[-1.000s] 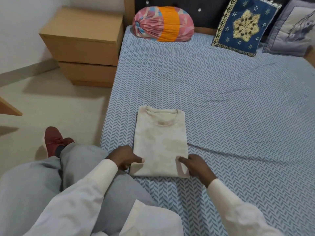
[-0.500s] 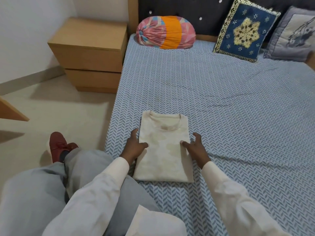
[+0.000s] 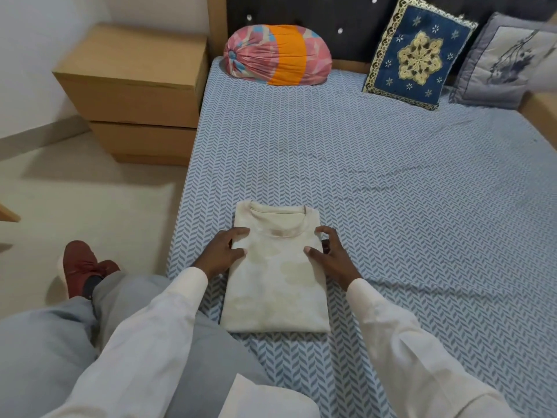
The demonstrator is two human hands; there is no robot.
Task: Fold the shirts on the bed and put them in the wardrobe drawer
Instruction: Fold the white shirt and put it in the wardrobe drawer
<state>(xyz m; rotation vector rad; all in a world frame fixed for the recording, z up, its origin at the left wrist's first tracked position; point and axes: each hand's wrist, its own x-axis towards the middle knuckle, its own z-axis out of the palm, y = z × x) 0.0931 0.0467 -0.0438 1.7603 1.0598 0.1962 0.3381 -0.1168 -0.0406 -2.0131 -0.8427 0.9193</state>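
Symmetrically, left hand (image 3: 224, 250) and right hand (image 3: 329, 255) rest on the folded shirt (image 3: 275, 285), fingers (image 3: 240, 231) spread over its edges.

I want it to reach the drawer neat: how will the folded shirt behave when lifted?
The folded shirt is soft cloth and may sag or unfold if lifted by one edge. It lies thin and flat, likely light. The left hand and right hand at its sides should steady it.
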